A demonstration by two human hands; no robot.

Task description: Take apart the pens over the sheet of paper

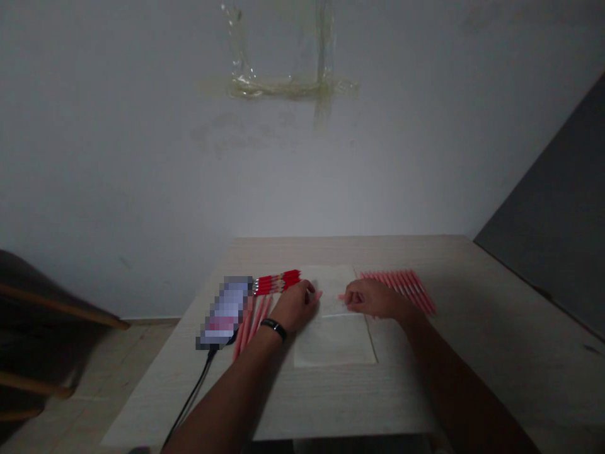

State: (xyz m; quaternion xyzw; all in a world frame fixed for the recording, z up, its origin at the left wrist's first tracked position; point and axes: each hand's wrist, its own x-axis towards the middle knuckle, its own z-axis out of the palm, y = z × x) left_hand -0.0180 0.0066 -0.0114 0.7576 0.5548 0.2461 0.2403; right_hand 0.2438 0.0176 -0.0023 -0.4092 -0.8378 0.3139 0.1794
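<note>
My left hand (297, 308), a dark band (275, 328) on its wrist, is closed with a small pink pen part (318, 295) at its fingertips. Across a short gap, my right hand (372, 298) pinches another pink pen piece (341, 297), whose tip points left; the rest of it is hidden by the fingers. Both hands are over a pale sheet (335, 347) on the table. Just behind my left hand lie several red pen parts (276, 282) with silvery ends. Pink barrels (250, 325) lie beside my left wrist. Beyond my right hand is a row of pink pens (418, 291).
A phone (224, 315) with a blurred screen lies at the table's left, its black cable (196, 388) running toward the front edge. The wooden table (401, 403) meets a grey wall (350, 183). Wooden chair parts (51, 306) stand at the left.
</note>
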